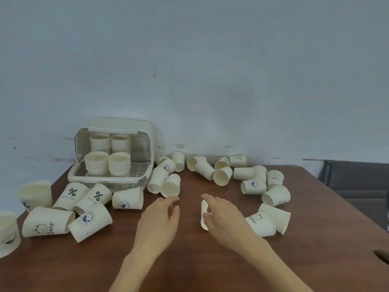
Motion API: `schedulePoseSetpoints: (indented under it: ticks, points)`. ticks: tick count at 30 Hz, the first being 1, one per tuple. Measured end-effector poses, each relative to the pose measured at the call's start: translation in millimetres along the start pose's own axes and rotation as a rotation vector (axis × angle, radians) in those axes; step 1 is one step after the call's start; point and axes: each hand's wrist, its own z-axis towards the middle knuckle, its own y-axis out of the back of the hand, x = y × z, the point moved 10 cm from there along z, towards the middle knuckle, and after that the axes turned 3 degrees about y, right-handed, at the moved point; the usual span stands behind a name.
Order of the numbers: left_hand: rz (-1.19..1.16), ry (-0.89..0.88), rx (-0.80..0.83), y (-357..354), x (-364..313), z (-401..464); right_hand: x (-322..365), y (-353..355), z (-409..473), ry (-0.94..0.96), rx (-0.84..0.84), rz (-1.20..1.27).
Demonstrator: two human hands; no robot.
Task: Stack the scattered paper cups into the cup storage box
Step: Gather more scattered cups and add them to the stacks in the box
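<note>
The cup storage box (75, 175), cream with its clear lid flipped up, stands at the back left of the brown table and holds several stacks of paper cups (119, 164). Many white paper cups lie scattered on their sides around it and across the table. My right hand (221, 213) grips one paper cup (203, 216) lying on its side at the table's middle; most of that cup is hidden under the fingers. My left hand (162, 218) hovers with relaxed fingers, its fingertips just below the rim of a tipped cup (171, 185).
A cluster of printed cups (88, 222) lies at the left front, another cluster (273, 220) at the right. The wall runs close behind the table. A dark sofa (357, 182) stands beyond the table's right edge.
</note>
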Motion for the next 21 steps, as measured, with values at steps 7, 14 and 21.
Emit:
schedulePoseSetpoints:
  ticks: [7,14,21]
  points:
    - [0.041,0.015,0.052,-24.0,-2.7,4.0,-26.3,-10.5,-6.2,-0.045,0.006,0.021]
    - [0.077,0.026,0.12,-56.5,-9.3,8.2,-46.6,-17.1,-8.1,-0.072,0.01,0.027]
    - [0.086,0.039,0.174,-80.8,-14.3,10.5,-70.7,-21.3,-13.9,-0.1,0.006,0.053]
